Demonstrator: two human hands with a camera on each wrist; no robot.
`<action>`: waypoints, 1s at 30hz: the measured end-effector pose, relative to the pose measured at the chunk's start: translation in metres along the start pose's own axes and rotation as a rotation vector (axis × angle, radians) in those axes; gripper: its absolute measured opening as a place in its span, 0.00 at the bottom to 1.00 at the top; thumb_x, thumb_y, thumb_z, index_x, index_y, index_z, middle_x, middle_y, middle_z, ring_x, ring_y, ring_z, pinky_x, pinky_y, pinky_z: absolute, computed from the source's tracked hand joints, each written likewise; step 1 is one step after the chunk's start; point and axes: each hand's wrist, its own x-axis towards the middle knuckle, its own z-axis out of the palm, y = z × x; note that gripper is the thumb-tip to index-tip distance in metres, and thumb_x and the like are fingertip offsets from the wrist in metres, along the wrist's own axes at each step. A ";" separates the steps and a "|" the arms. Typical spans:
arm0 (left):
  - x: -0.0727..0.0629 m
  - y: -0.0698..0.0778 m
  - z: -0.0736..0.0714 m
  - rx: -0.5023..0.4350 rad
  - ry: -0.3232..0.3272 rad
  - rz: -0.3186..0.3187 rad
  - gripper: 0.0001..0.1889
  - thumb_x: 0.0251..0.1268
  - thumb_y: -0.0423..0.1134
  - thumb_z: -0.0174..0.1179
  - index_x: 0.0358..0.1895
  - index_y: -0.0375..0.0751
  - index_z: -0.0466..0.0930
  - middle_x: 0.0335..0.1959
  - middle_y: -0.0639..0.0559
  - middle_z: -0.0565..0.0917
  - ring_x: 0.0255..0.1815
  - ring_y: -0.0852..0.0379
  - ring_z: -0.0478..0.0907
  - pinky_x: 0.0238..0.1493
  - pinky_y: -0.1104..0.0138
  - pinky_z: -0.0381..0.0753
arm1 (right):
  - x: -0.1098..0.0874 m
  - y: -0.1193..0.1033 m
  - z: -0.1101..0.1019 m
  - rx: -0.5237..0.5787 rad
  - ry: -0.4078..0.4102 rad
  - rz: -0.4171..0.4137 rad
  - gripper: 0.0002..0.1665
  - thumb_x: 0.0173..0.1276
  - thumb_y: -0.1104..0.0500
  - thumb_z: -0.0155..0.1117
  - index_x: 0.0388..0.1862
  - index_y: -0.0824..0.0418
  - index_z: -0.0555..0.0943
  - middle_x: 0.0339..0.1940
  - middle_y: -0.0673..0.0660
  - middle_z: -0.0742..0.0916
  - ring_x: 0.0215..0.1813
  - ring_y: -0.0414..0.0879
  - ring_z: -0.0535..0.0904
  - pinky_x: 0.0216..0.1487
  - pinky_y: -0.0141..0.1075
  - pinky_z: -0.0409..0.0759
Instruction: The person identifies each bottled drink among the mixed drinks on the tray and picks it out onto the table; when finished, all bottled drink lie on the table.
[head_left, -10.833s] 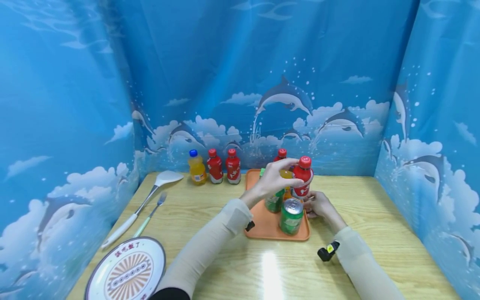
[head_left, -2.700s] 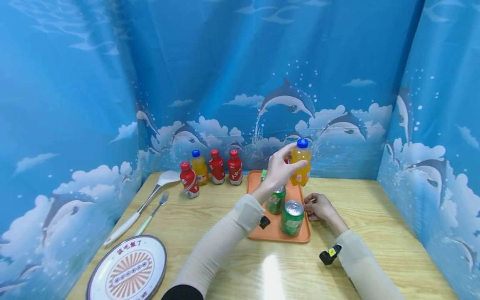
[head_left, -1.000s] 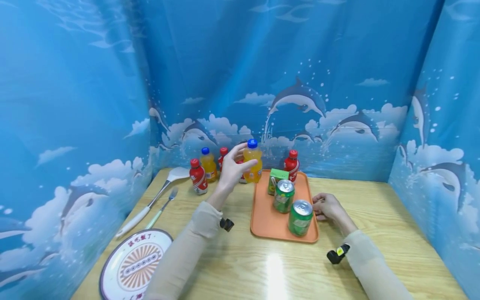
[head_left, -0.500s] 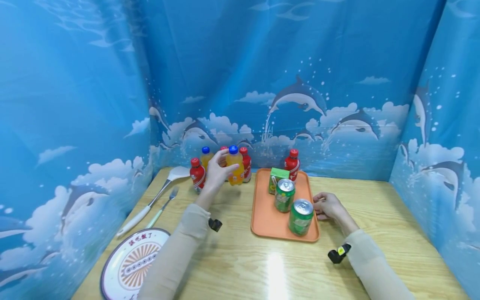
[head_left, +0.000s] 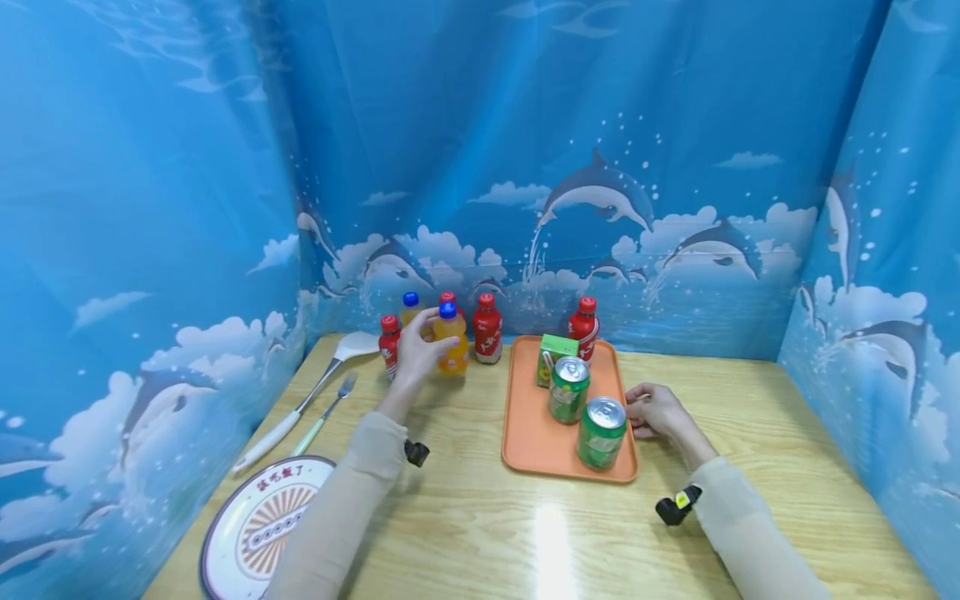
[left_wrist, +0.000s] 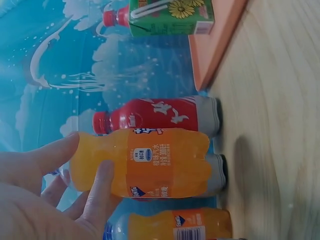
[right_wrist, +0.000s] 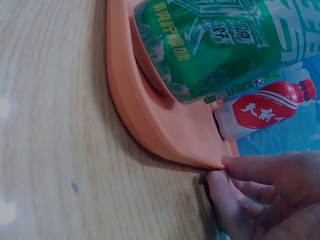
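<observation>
My left hand [head_left: 416, 354] grips an orange soda bottle with a blue cap [head_left: 454, 343], held upright in front of the row of bottles by the back curtain. In the left wrist view, the soda bottle [left_wrist: 160, 165] partly covers red bottles [left_wrist: 155, 114] behind it; whether its base touches the table I cannot tell. Thumb and fingers of my right hand [head_left: 660, 412] pinch the right rim of an orange tray [head_left: 536, 450]. On that tray stand two green cans [head_left: 602, 442], a green drink carton [head_left: 551, 346] and a red bottle [head_left: 583, 327].
Beside the held bottle stand a red bottle [head_left: 488, 333], another blue-capped orange bottle [head_left: 409, 310] and more red ones, partly hidden. At left lie a white-ended turner [head_left: 333, 367], a fork [head_left: 322, 421] and a patterned plate [head_left: 255, 500]. Blue dolphin curtains enclose the table.
My left hand has carried the orange soda bottle leftward from above the tray and lowered it. The red bottle it gripped earlier stands at the row's left end. My right hand stays at the rim.
</observation>
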 end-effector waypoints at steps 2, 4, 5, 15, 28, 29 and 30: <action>0.000 -0.002 -0.002 0.031 0.007 0.002 0.32 0.65 0.33 0.74 0.72 0.48 0.76 0.71 0.42 0.80 0.70 0.39 0.80 0.64 0.49 0.86 | 0.000 0.000 0.000 0.002 -0.004 -0.004 0.25 0.74 0.67 0.63 0.67 0.71 0.70 0.32 0.53 0.85 0.31 0.41 0.82 0.32 0.36 0.89; 0.000 -0.004 -0.004 0.055 0.017 -0.003 0.32 0.64 0.33 0.74 0.72 0.48 0.76 0.71 0.42 0.80 0.70 0.38 0.79 0.66 0.48 0.85 | 0.001 -0.001 0.000 0.002 -0.005 -0.004 0.25 0.75 0.67 0.63 0.67 0.71 0.70 0.32 0.53 0.85 0.32 0.41 0.82 0.32 0.36 0.89; 0.000 -0.005 -0.005 0.064 0.022 -0.007 0.32 0.64 0.33 0.74 0.72 0.47 0.76 0.71 0.41 0.80 0.70 0.38 0.78 0.67 0.48 0.84 | 0.001 -0.001 0.000 0.004 -0.003 0.000 0.25 0.75 0.67 0.63 0.66 0.70 0.70 0.32 0.53 0.85 0.32 0.41 0.82 0.32 0.36 0.89; 0.003 -0.017 -0.010 0.128 0.064 -0.034 0.33 0.62 0.30 0.74 0.71 0.45 0.74 0.70 0.39 0.79 0.69 0.36 0.78 0.62 0.48 0.86 | 0.001 0.000 0.001 -0.018 0.009 0.013 0.24 0.75 0.66 0.63 0.67 0.70 0.70 0.34 0.54 0.85 0.32 0.42 0.82 0.33 0.37 0.89; 0.003 -0.020 -0.013 0.178 0.073 -0.021 0.32 0.64 0.30 0.73 0.71 0.42 0.74 0.70 0.36 0.80 0.69 0.35 0.77 0.74 0.45 0.76 | -0.003 0.001 0.002 -0.012 0.004 -0.038 0.27 0.75 0.67 0.61 0.69 0.72 0.68 0.35 0.55 0.85 0.32 0.41 0.83 0.33 0.38 0.90; 0.003 -0.021 -0.014 0.182 0.075 -0.019 0.31 0.64 0.30 0.73 0.71 0.42 0.75 0.69 0.36 0.80 0.69 0.35 0.77 0.74 0.44 0.76 | -0.003 0.000 0.001 -0.015 0.004 -0.037 0.27 0.75 0.67 0.61 0.69 0.72 0.68 0.36 0.56 0.86 0.32 0.41 0.83 0.33 0.38 0.90; 0.003 -0.021 -0.014 0.184 0.076 -0.018 0.31 0.64 0.30 0.73 0.71 0.42 0.75 0.69 0.36 0.80 0.68 0.35 0.78 0.74 0.44 0.75 | -0.003 0.000 0.001 -0.018 0.005 -0.035 0.27 0.75 0.67 0.61 0.69 0.72 0.68 0.36 0.56 0.86 0.32 0.41 0.83 0.33 0.38 0.90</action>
